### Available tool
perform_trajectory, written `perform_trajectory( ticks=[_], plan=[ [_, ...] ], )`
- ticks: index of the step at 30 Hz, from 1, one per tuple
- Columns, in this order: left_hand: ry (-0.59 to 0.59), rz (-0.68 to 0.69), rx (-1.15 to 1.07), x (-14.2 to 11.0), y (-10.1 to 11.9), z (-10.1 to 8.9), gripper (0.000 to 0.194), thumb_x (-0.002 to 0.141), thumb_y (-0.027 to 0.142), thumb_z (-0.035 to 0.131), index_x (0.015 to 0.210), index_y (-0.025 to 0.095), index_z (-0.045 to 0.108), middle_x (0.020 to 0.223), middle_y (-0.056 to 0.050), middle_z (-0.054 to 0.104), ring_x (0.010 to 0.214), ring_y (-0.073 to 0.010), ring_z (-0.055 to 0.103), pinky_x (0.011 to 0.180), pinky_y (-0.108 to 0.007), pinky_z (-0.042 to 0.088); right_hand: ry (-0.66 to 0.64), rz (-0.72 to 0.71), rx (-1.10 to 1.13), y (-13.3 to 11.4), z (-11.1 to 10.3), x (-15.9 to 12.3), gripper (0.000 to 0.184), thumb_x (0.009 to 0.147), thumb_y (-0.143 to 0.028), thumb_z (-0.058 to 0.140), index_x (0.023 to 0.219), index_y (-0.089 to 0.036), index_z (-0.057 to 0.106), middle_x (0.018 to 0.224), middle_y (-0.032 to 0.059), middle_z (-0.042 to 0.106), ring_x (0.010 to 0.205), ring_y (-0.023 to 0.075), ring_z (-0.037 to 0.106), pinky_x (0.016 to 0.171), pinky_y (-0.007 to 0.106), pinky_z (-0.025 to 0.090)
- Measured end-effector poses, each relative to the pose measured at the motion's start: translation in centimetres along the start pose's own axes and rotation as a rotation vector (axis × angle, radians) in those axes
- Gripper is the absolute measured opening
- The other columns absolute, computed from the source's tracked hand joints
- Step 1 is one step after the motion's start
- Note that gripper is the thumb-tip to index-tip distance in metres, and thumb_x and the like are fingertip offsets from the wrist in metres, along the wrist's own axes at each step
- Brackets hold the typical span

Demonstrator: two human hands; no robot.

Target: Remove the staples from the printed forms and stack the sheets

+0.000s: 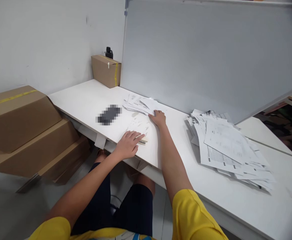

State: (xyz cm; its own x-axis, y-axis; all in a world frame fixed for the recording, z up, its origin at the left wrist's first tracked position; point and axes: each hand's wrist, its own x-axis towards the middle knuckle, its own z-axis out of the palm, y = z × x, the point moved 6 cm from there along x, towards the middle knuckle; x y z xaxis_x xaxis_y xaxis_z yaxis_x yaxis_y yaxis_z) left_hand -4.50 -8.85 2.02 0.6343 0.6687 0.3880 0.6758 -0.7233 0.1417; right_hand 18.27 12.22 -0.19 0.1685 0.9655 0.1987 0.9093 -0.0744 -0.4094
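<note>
At the near edge of the white table, my left hand [128,145] lies with its fingers stretched out over a small, thin, pale item [143,140], partly hidden beneath the fingers. Small grey marks or scraps [138,126] show on the white surface just beyond it; I cannot tell which. Farther in, my right hand [159,118] rests with spread fingers on the near right corner of a loose stack of paper sheets [139,105]. Left of that stack lies a dark object [108,115], blurred into blocks.
A large messy pile of printed sheets [226,146] covers the right part of the white table [176,133]. A cardboard box [107,71] with a black bottle [108,52] behind it stands at the back corner. Stacked cartons [23,120] are at the left; a grey panel [198,50] borders the back.
</note>
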Motion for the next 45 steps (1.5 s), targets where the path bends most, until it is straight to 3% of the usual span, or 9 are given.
perform_trajectory(
  ticks=[4,17,22,28,45],
  plan=[
    [-0.004,0.001,-0.004,-0.07,0.04,-0.06,0.057,0.098,0.022,0.043,0.155,0.02,0.042,0.147,-0.012,0.056,0.139,-0.0301,0.046,0.122,-0.05,0.032,0.008,-0.003,0.07,0.33,-0.09,0.21,0.054,0.092,-0.052,0.052,0.135,-0.022,0.061,0.146,0.0142,0.056,0.135,0.0342,0.048,0.115,0.05,0.038],
    [0.022,0.008,0.014,-0.08,0.08,-0.15,0.057,0.098,0.021,0.044,0.154,0.019,0.043,0.146,-0.012,0.057,0.139,-0.0306,0.047,0.122,-0.05,0.032,-0.018,0.016,0.076,0.5,-0.06,0.45,0.053,0.094,-0.051,0.048,0.137,-0.024,0.062,0.15,0.0122,0.055,0.137,0.0335,0.045,0.116,0.05,0.037],
    [0.026,0.006,0.01,-0.08,0.05,-0.1,0.058,0.097,0.02,0.045,0.155,0.019,0.042,0.146,-0.012,0.057,0.139,-0.0309,0.046,0.122,-0.051,0.033,0.034,0.002,0.09,0.45,-0.17,0.46,0.046,0.095,-0.046,0.047,0.131,-0.025,0.067,0.144,0.0119,0.06,0.133,0.0339,0.05,0.113,0.052,0.041],
    [0.012,-0.005,0.009,-0.06,0.03,0.0,0.057,0.097,0.021,0.045,0.154,0.019,0.044,0.146,-0.012,0.057,0.14,-0.0309,0.047,0.122,-0.051,0.033,0.026,-0.008,0.064,0.35,-0.26,0.33,0.05,0.099,-0.047,0.039,0.132,-0.023,0.067,0.146,0.0107,0.059,0.133,0.0328,0.05,0.113,0.048,0.041],
    [0.03,0.004,0.026,-0.05,-0.1,0.29,0.058,0.098,0.022,0.043,0.156,0.019,0.042,0.147,-0.012,0.057,0.14,-0.0311,0.046,0.121,-0.05,0.032,0.016,-0.027,0.054,0.1,-0.46,0.27,0.051,0.092,-0.044,0.052,0.136,-0.021,0.063,0.148,0.0124,0.058,0.134,0.0342,0.048,0.115,0.05,0.039]
  ],
)
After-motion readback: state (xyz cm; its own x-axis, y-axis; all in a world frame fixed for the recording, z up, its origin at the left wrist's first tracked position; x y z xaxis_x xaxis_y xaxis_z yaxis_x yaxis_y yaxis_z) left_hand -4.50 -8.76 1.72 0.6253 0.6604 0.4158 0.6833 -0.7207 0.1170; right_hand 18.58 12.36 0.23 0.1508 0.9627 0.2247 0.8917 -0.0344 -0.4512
